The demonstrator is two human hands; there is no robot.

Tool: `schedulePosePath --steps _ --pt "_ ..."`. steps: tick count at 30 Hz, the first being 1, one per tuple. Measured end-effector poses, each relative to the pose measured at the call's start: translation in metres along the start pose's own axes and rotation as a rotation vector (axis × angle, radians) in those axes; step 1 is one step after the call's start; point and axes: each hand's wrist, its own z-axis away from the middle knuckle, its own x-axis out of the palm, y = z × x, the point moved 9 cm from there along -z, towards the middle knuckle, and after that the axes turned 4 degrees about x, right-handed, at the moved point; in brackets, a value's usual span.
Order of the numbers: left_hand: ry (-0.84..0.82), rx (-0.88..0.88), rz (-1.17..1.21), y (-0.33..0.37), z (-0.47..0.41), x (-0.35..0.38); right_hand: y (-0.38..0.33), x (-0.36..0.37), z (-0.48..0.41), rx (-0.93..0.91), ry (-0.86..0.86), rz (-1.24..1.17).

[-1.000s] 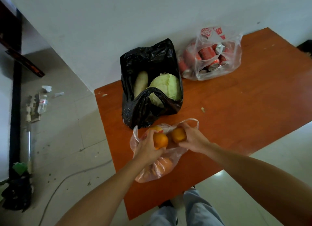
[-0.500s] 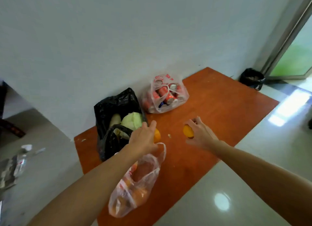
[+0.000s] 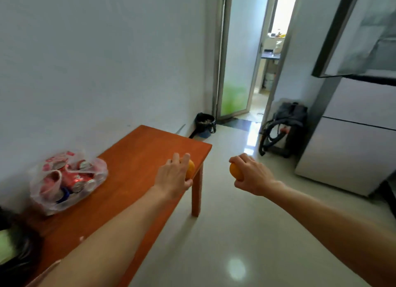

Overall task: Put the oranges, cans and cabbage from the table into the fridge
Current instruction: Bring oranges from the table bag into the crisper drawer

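Both grips were closed round fruit: the left grip [image 3: 174, 175] curled over an orange [image 3: 190, 168] above the worktop's [image 3: 137, 158] far corner, the right grip [image 3: 250, 175] wrapped round a second orange [image 3: 235, 171] out over the floor. The fridge [image 3: 353, 149] stood far right, nearer the right grip, which I judged would reach it first. The cans [image 3: 72, 177] lay bagged on the worktop, left.

Your left hand [image 3: 173, 176] covers most of its orange [image 3: 190, 169]; only a sliver shows past the fingers. Your right hand [image 3: 251, 175] hides all but the left side of the other orange [image 3: 235, 172]. At the near left, the black bag [image 3: 19, 252] and cabbage [image 3: 4, 244] are blurred and cut off. The fridge [image 3: 353, 147] runs off the right edge. The cans [image 3: 77, 177] are too smeared to count.
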Motion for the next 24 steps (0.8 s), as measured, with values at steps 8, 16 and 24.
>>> schedulePosePath --steps 8,16,24 --pt "-0.008 0.340 -0.013 0.178 -0.152 0.031 0.198 -0.049 0.019 0.210 0.075 0.129" --pt "0.019 0.599 -0.006 0.329 -0.319 0.051 0.382 -0.103 0.005 0.467 0.143 0.230" --pt "0.073 0.847 0.050 0.500 -0.443 0.041 0.549 -0.171 0.031 0.740 0.226 0.252"
